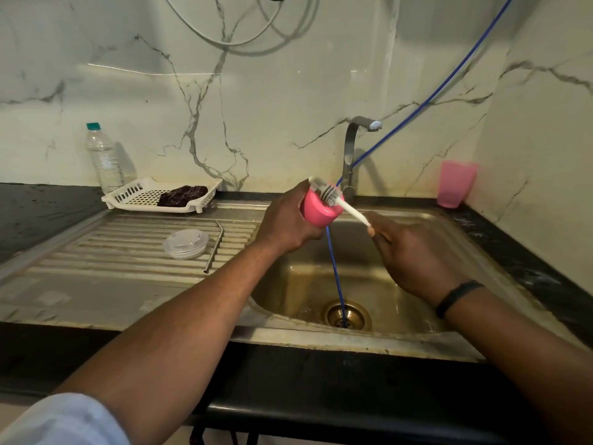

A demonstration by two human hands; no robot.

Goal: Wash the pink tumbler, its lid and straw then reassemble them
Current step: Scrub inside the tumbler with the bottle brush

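My left hand (pixel 287 221) grips the pink tumbler (pixel 317 211) above the left rim of the sink, tilted on its side. My right hand (pixel 414 252) holds the white handle of a bottle brush (pixel 337 200), whose grey bristles lie against the tumbler's upper end. The clear lid (pixel 185 244) lies flat on the ribbed drainboard. Just right of the lid, the bent metal straw (pixel 215 245) lies on the drainboard.
The steel sink (pixel 417 297) has a drain at its middle, and a blue hose (pixel 335 271) runs down into it past the tap (pixel 351 155). A pink cup (pixel 455 184) stands at the back right. A white tray (pixel 134 195) with a dark cloth and a water bottle (pixel 104 159) sit back left.
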